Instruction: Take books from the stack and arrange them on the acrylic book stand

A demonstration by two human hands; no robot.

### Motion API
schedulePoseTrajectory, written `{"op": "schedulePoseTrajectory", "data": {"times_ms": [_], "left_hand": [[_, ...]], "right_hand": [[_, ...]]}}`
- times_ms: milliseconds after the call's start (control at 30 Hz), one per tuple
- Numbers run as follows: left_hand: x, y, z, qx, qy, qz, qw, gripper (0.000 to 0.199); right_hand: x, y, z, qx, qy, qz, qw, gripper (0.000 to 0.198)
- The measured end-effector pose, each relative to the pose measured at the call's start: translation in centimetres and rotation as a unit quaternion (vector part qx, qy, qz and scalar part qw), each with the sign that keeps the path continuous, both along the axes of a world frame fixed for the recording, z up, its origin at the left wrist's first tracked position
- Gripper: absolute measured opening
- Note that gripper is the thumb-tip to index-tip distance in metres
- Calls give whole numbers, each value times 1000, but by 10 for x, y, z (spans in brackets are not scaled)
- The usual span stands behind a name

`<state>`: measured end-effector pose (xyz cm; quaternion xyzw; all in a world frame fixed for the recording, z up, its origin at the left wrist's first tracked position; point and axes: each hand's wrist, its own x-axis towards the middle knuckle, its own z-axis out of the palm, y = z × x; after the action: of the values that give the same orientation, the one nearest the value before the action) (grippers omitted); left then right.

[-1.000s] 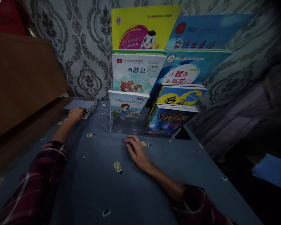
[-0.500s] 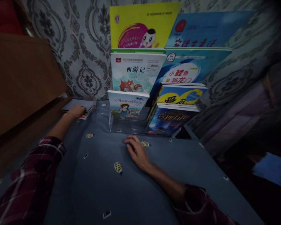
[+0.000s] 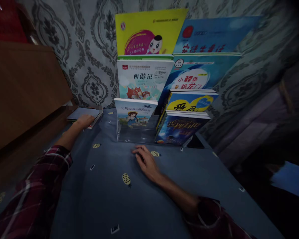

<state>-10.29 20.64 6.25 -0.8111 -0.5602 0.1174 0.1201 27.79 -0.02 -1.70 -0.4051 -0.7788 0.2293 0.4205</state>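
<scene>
At the far left of the table, my left hand (image 3: 85,121) lies across the top of a small stack of books (image 3: 80,113). Its fingers stretch towards the stack's right edge, though dim light blurs the fingertips. My right hand (image 3: 146,163) rests on the tablecloth with loosely bent fingers apart, holding nothing. Just beyond it stands a clear tiered book stand (image 3: 137,136). On its left side are a picture book with a girl in a hat (image 3: 134,114), a white book (image 3: 148,78) and a yellow book (image 3: 149,31).
The stand's right side holds a dark blue book (image 3: 180,129), a yellow-and-blue book (image 3: 190,101), a teal book (image 3: 193,73) and a tall blue book (image 3: 214,35). A wooden cabinet (image 3: 25,93) borders the left. Patterned wallpaper (image 3: 94,49) rises behind the grey-blue tablecloth (image 3: 94,199).
My left hand has shifted slightly right over the book stack, its fingers now less curled. My right hand rests in the same place. The view has tilted up a little.
</scene>
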Motion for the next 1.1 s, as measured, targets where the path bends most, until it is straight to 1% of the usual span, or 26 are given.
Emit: {"op": "schedulePoseTrajectory", "data": {"times_ms": [100, 233, 300, 367, 433, 500, 567, 700, 833, 900, 1000, 1100], "left_hand": [[2, -15, 3, 7, 23, 24, 999, 29], [2, -40, 9, 31, 36, 28, 998, 28], [2, -51, 8, 50, 36, 29, 998, 34], [3, -56, 4, 66, 15, 53, 996, 47], [5, -58, -2, 74, -18, 92, 993, 56], [6, -58, -9, 71, -45, 124, 989, 55], [6, -58, -14, 67, -54, 131, 988, 50], [-3, -66, -20, 70, -71, 121, 988, 54], [-20, -83, -30, 59, -95, 102, 989, 56], [-26, -93, -38, 36, -124, 82, 988, 57], [-33, -113, -48, -18, -147, 39, 988, 58], [-41, -138, -47, -71, -156, -6, 985, 60]], "right_hand": [[-1, 1, -1, 3, 4, -2, 1000, 21], [-2, 2, -1, 7, 8, 1, 1000, 21], [-2, 2, 0, 5, 7, 4, 1000, 21], [-2, 2, 0, 4, 6, 5, 1000, 21], [-2, 2, 1, 4, 2, 4, 1000, 21], [-2, 1, 1, 6, -2, 1, 1000, 21], [-2, 1, 1, 6, -5, 1, 1000, 21], [-1, 2, 1, 7, -2, 10, 1000, 22], [-2, 4, 0, 6, 1, 14, 1000, 22], [-3, 4, -1, 6, 0, 15, 1000, 22], [-3, 4, -1, 9, -1, 17, 1000, 21], [-3, 4, -1, 9, -3, 20, 1000, 21]]}}
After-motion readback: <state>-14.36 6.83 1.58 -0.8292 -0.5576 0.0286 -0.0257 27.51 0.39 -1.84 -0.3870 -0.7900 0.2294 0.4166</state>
